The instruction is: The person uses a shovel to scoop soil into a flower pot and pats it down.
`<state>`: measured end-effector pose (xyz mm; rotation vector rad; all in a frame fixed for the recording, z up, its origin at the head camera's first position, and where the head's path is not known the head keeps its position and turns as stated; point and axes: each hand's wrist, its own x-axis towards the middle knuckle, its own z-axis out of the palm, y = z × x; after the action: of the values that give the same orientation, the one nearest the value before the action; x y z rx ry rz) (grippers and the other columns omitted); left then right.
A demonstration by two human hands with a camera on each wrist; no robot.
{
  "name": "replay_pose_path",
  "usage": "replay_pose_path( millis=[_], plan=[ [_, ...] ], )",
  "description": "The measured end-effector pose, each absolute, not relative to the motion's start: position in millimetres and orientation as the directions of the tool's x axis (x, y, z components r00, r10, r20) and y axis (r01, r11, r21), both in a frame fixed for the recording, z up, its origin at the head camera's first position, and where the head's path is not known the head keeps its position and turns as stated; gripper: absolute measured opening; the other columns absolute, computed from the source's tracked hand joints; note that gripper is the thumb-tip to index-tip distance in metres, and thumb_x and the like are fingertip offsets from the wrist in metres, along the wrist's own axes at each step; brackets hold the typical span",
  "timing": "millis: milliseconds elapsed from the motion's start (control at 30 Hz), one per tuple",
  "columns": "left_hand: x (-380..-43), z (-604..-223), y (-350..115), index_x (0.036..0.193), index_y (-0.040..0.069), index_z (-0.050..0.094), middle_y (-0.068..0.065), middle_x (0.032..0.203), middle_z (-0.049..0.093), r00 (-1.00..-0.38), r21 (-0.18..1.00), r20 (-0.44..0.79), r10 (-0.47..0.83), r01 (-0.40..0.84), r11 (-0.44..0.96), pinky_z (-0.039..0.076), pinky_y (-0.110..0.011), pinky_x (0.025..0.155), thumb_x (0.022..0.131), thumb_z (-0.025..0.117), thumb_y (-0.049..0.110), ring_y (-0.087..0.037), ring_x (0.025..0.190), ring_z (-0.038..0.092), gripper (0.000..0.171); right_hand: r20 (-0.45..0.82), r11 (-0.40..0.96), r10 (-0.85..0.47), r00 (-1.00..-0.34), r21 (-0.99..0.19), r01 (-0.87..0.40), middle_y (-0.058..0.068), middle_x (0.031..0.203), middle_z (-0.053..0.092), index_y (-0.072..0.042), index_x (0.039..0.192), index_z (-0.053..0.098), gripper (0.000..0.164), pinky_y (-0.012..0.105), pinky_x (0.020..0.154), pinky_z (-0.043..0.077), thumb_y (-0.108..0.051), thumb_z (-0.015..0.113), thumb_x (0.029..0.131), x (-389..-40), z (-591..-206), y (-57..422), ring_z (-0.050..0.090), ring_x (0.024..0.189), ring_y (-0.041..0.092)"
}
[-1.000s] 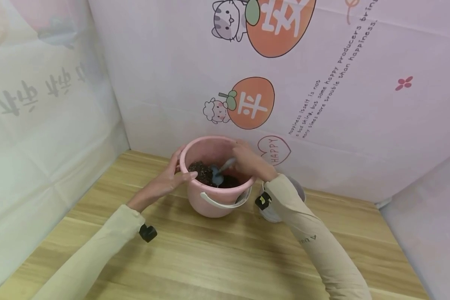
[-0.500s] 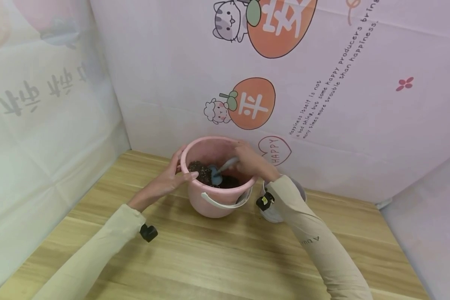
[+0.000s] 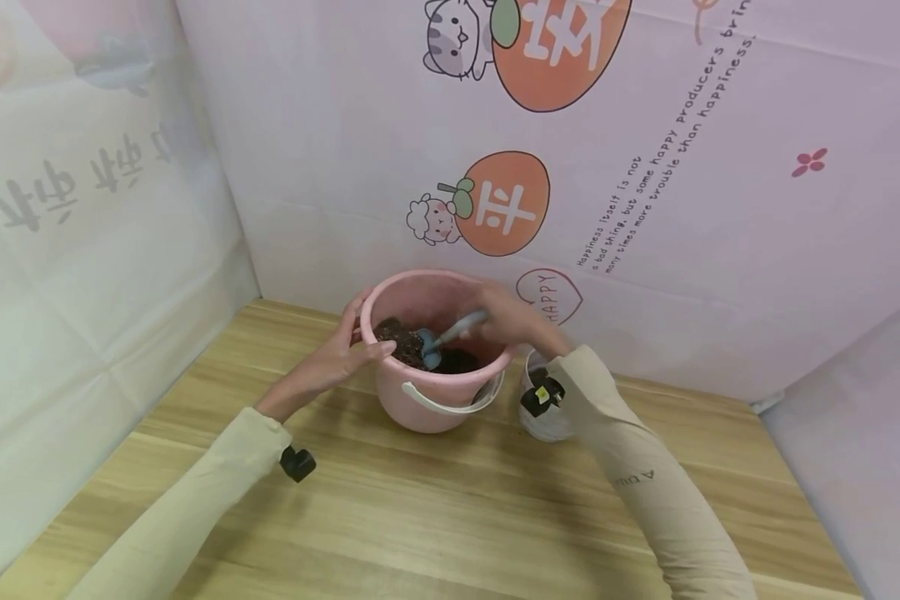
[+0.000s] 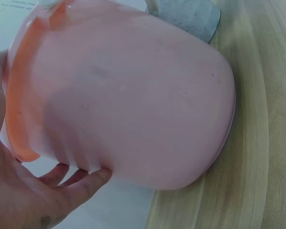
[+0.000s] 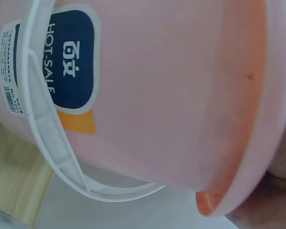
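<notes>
Gripping a blue trowel (image 3: 459, 327), the right hand (image 3: 506, 315) holds its blade against dark soil (image 3: 399, 340) inside a pink bucket (image 3: 412, 404). We see the left hand (image 3: 345, 346) clamped on the left rim — thumb inside, fingers outside — as the bucket stands toward the wooden table's (image 3: 435, 517) far side.

The bucket (image 3: 420, 412) was pink, its handle (image 5: 52, 138) white, its label (image 5: 76, 62) navy with white lettering, the soil (image 3: 397, 337) dark brown, the trowel (image 3: 431, 352) greyish blue, the sleeves (image 3: 660, 500) cream, the table (image 3: 480, 525) streaked yellow-brown, the wall (image 3: 330, 167) pinkish white with orange fruit prints.
</notes>
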<state>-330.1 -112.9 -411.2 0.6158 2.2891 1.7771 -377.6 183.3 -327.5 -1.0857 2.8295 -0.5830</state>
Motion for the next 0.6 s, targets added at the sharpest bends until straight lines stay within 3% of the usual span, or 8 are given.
replay_pose_path(
  millis=[267, 600],
  plan=[
    [-329, -409, -112, 0.167, 0.043, -0.003, -0.012, 0.175, 0.006, -0.901, 0.96, 0.094, 0.424, 0.194, 0.199, 0.028, -0.065, 0.122, 0.095, 0.068, 0.047, -0.04, 0.157, 0.021, 0.101, 0.099, 0.622, -0.701, -0.706, -0.4, -0.673, 0.008, 0.092, 0.071, -0.003, 0.09, 0.079, 0.009, 0.048, 0.097, 0.051, 0.004, 0.077, 0.086, -378, -327, 192, 0.057, 0.097, 0.027],
    [-329, -411, -113, 0.167, 0.04, -0.004, -0.016, 0.173, 0.009, -0.898, 0.963, 0.106, 0.427, 0.199, 0.179, 0.03, -0.063, 0.122, 0.094, 0.068, 0.046, -0.04, 0.157, 0.02, 0.103, 0.129, 0.557, -0.742, -0.658, -0.428, -0.712, 0.007, 0.087, 0.071, -0.002, 0.097, 0.081, 0.01, 0.043, 0.09, 0.047, 0.002, 0.076, 0.089, -375, -319, 207, 0.054, 0.089, 0.025]
  ],
)
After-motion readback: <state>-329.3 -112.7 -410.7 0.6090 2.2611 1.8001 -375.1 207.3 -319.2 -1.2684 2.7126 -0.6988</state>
